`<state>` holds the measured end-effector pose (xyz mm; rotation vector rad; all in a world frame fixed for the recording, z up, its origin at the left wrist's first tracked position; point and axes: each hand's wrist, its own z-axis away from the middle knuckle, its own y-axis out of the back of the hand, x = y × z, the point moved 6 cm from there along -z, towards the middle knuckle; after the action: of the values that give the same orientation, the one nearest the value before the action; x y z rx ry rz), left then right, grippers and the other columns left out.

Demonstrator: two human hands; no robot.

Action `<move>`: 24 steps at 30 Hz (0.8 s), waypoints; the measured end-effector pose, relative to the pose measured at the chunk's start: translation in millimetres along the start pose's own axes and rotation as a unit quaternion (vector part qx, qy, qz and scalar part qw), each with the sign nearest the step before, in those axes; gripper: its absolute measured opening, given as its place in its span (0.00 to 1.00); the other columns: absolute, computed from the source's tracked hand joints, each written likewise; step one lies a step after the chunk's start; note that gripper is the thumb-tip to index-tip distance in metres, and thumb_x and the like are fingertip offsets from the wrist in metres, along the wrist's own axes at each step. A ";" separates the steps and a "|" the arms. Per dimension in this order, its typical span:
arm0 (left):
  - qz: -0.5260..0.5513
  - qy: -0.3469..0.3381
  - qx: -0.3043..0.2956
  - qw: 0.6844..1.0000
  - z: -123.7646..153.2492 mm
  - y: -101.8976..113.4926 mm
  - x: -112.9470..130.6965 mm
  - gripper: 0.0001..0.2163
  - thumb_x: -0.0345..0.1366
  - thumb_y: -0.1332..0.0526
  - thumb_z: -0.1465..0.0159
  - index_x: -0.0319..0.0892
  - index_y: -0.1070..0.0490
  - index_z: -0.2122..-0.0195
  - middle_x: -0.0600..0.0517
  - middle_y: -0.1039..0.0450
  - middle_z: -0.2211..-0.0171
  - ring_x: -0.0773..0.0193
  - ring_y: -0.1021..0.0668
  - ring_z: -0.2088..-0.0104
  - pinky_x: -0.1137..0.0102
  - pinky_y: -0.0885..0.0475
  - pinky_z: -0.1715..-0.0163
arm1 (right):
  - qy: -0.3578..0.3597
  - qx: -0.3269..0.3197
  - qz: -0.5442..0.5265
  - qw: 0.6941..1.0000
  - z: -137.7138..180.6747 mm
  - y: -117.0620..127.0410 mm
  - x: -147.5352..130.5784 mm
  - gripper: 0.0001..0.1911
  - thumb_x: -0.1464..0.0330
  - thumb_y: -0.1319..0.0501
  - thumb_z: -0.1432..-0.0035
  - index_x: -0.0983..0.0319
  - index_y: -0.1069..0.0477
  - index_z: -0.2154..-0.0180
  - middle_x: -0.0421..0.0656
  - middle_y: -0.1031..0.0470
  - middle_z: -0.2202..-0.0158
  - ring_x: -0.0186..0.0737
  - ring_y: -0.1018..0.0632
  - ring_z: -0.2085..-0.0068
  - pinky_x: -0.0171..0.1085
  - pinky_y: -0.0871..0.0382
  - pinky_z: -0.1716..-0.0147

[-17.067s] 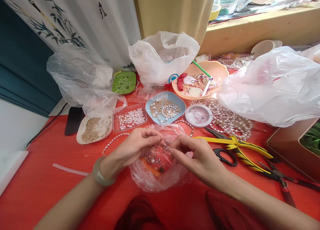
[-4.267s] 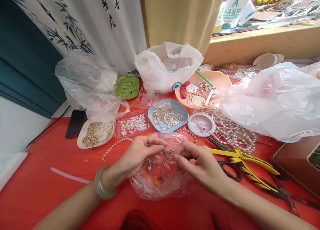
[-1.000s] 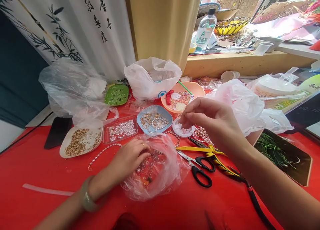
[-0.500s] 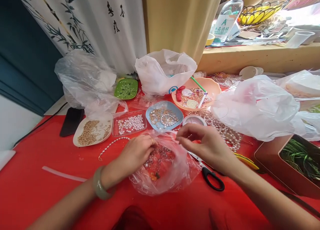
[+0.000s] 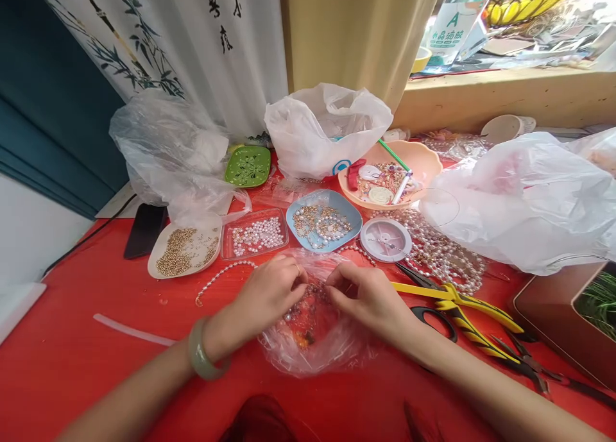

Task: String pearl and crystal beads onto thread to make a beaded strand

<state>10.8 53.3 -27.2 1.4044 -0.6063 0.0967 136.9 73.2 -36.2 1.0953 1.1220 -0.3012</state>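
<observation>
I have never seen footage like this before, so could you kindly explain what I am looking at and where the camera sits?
The camera is worn on a person's head and looks down at their own two bare hands. The left hand, with a pale green bangle on its wrist, and the right hand both reach into a clear plastic bag of mixed beads on a red table. What the fingertips pinch is too small to tell. Behind lie an oval dish of gold beads, a clear tray of pearls, a blue dish, a thread spool, yellow-handled pliers and black-handled scissors.
</observation>
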 end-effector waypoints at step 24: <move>0.352 0.156 -0.031 0.922 -1.0 0.1 -11.7 0.04 0.28 0.41 0.47 0.38 0.27 0.72 0.52 0.25 0.73 0.67 0.26 0.73 0.73 0.32 0.71 | 0.030 0.019 -0.067 0.997 8.7 1.2 -6.1 0.06 0.77 0.46 0.54 0.63 0.36 0.78 0.36 0.33 0.81 0.28 0.34 0.79 0.26 0.42 0.79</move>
<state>1.2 57.7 -32.5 1.0206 -0.8100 0.8525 139.8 64.8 -30.4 1.0710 1.2506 -0.3983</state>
